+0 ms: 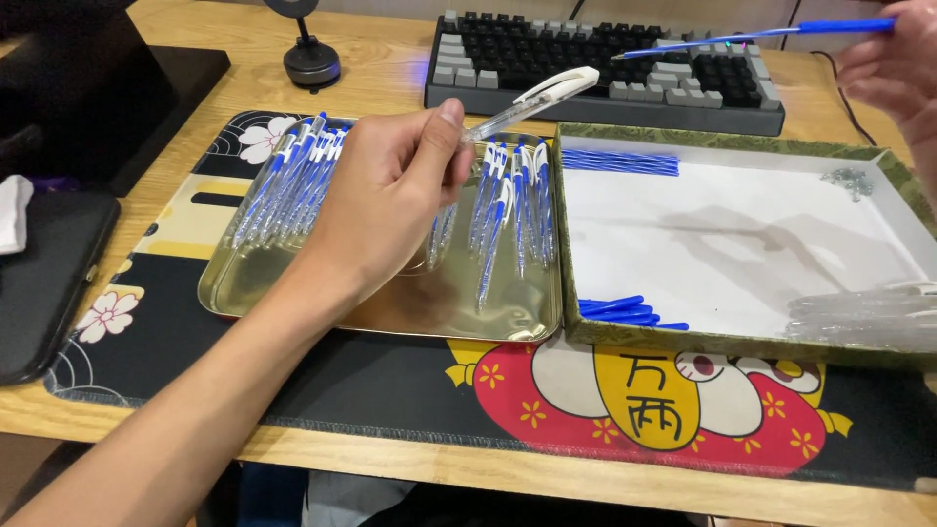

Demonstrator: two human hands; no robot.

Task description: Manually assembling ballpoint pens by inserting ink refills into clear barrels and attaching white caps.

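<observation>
**Both hands holding pen parts above tray and box**

Left hand [390,185] is over the gold metal tray [293,293], thumb and fingers pinched together on a clear pen barrel [527,102] with a white clip end. Barrel is tilted, white end up and to the right, pointing toward the keyboard [605,59]. It's held clear of the tray, not touching the pens below.

Right hand [893,59] is at the upper right edge of the view, partly cut off. Fingers closed on a blue refill [761,35], long and thin, lying near horizontal over the keyboard with its tip pointing left. Barrel and refill are well apart, no contact.

Tray holds two groups of assembled pens [512,210], clear with blue and white parts: one row at the back left, one at the right side. Left hand hides part of the middle.

Just right of the tray, touching it: shallow box [732,144] with white floor and green patterned rim. Inside:
- stack of blue refills [620,162] at the back left corner
- more blue refills at the front left
- clear empty barrels [859,314] at the front right
- small heap of springs [851,180], back right; too small to be sure

Everything sits on a printed desk mat [390,381] on a wooden desk.
</observation>
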